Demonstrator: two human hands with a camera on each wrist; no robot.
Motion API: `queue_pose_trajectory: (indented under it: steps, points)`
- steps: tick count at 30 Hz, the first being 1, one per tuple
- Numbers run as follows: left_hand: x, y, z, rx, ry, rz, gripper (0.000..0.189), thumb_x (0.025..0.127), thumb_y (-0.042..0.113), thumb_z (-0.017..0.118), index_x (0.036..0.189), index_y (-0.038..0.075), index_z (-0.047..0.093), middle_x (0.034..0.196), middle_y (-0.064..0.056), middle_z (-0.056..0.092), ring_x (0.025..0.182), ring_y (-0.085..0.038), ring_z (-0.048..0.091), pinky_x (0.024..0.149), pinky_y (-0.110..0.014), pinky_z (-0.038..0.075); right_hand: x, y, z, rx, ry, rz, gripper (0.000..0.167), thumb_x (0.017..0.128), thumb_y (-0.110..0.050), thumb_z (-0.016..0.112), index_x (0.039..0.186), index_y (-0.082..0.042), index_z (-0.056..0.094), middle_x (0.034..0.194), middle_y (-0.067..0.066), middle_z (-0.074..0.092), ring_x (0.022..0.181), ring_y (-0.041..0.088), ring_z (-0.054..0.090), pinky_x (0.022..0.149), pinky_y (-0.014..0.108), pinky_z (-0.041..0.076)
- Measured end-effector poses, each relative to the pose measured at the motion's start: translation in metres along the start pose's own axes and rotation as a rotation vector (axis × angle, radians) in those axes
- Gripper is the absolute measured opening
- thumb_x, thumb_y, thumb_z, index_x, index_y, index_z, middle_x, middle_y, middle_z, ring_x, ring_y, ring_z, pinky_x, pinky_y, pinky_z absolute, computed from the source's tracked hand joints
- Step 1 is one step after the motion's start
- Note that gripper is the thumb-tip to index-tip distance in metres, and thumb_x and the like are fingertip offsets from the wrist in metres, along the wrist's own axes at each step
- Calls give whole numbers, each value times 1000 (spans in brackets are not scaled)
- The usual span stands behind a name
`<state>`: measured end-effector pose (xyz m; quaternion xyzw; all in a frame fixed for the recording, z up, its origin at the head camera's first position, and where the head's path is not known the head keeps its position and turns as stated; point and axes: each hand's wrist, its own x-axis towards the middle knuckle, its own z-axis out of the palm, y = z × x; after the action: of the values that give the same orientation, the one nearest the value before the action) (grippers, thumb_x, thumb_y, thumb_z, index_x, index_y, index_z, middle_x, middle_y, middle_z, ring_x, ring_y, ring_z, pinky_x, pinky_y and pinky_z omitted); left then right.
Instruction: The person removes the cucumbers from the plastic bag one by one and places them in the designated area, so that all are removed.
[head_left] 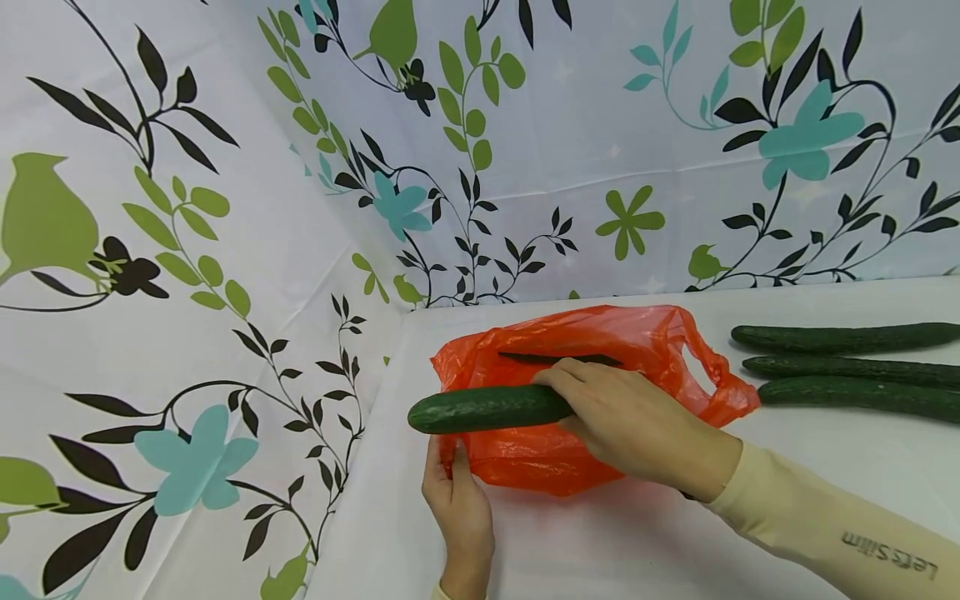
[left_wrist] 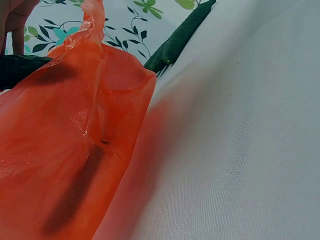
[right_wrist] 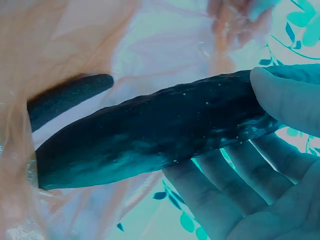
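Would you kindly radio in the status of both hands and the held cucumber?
Right hand grips cucumber at mouth of red bag. Left hand holds bag's edge. No obstruction visible.

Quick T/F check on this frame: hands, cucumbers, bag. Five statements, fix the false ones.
1. The right hand holds a cucumber. True.
2. The left hand also holds a cucumber. False: it grips the edge of the bag.
3. Three cucumbers lie side by side on the table. True.
4. The bag is green. False: it is red-orange.
5. The bag has nothing in it. False: another cucumber shows inside its opening.
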<state>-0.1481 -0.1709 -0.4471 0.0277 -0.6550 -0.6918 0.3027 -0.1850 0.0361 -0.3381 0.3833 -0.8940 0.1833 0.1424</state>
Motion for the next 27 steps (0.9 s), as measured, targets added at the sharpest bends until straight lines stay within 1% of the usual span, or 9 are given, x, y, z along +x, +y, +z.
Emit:
queue_pose_trajectory:
  steps: [5, 9, 14, 18, 22, 25, 27]
  points:
    - [0, -1, -1, 20, -17, 11, 43, 108, 3, 38, 148, 10, 50, 142, -4, 58, 134, -22, 50, 109, -27, 42, 0, -6, -8, 49, 5, 6, 52, 83, -19, 86, 127, -16, 60, 113, -6, 62, 103, 13, 61, 86, 39, 58]
    - [-1, -1, -2, 35, -27, -19, 43, 109, 5, 38, 151, 10, 46, 145, -1, 55, 136, -21, 48, 109, -27, 41, 1, -11, -14, 108, -2, 25, 52, 84, -20, 85, 129, -19, 59, 115, -7, 62, 103, 12, 61, 88, 38, 58]
    - [-2, -1, -2, 25, -36, -45, 46, 109, 6, 40, 155, 8, 40, 151, -1, 49, 138, -21, 45, 108, -27, 42, 0, -13, -21, 205, 4, 30, 53, 86, -19, 83, 132, -20, 58, 123, -6, 62, 106, 13, 62, 90, 38, 57]
    - [-2, -1, -2, -4, -43, -43, 48, 109, 8, 42, 157, 8, 36, 154, -2, 46, 140, -22, 44, 108, -34, 42, -1, -13, -28, 274, 14, 21, 52, 88, -19, 81, 134, -21, 57, 125, -7, 62, 109, 12, 61, 93, 38, 56]
    - [-3, -1, -1, -13, -40, -49, 49, 109, 10, 43, 157, 8, 35, 155, -3, 44, 140, -23, 44, 107, -39, 42, -3, -12, -36, 331, 14, 39, 51, 90, -23, 78, 135, -21, 56, 125, -9, 61, 110, 9, 60, 95, 38, 55]
    - [-3, 0, 0, 5, -26, -60, 49, 109, 12, 44, 157, 8, 35, 155, -2, 44, 140, -22, 45, 106, -37, 42, -4, -12, -44, 398, 22, 62, 50, 92, -24, 77, 136, -20, 55, 126, -9, 61, 110, 10, 62, 94, 38, 56]
    - [-3, 1, 1, 18, -18, -69, 49, 109, 14, 45, 157, 9, 36, 155, 0, 45, 139, -21, 46, 106, -35, 43, -5, -11, -49, 454, 31, 81, 50, 92, -24, 76, 137, -19, 55, 126, -8, 61, 109, 11, 64, 92, 37, 57]
